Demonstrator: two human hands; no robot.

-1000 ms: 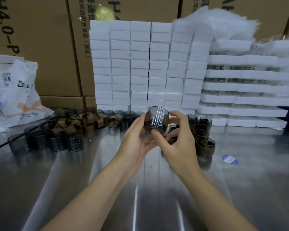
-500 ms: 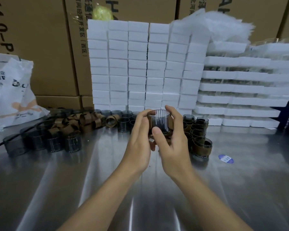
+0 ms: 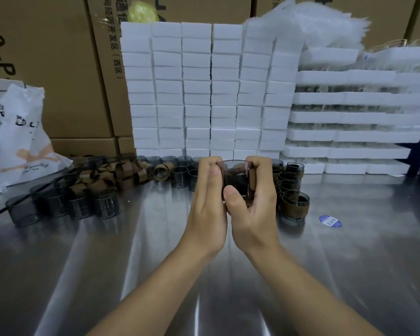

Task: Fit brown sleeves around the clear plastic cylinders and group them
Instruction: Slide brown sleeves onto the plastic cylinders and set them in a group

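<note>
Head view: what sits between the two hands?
A clear cylinder wearing a brown sleeve, gripped by left hand and right hand; shown in the head view.

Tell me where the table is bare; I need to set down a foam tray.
The steel table is bare along its near half, beside both forearms, and to the right around the blue sticker. Crowded: the back-left strip of bare cylinders and loose brown sleeves, and the sleeved cylinders beside the right hand.

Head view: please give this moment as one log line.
left hand: grips cylinder | right hand: grips cylinder | brown sleeve: on cylinder | sleeved group: at right
</note>
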